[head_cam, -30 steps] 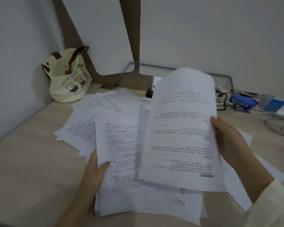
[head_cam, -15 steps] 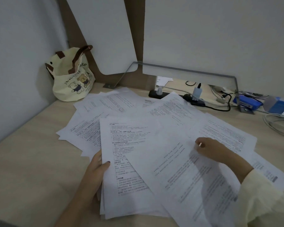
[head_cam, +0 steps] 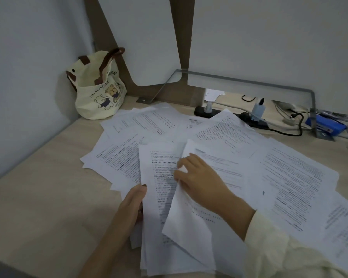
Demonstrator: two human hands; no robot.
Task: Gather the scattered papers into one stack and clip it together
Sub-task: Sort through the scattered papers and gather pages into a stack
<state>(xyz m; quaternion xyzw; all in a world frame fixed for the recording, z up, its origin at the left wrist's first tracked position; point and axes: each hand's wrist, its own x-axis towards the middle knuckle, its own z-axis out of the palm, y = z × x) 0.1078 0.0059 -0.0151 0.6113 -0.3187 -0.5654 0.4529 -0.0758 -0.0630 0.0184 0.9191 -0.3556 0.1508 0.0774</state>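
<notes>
The right hand [head_cam: 199, 181] has shifted leftward since the earlier frame, fingers now pinching the edge of a loose sheet [head_cam: 191, 223]. Just left, the left hand [head_cam: 132, 205] clamps the gathered stack [head_cam: 159, 197]; its fingers are hidden beneath. Scattered papers [head_cam: 289, 177] lie beyond; print illegible.

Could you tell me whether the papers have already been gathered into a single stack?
No, many loose sheets lie fanned across the desk while the left hand grips only a partial stack.
</notes>
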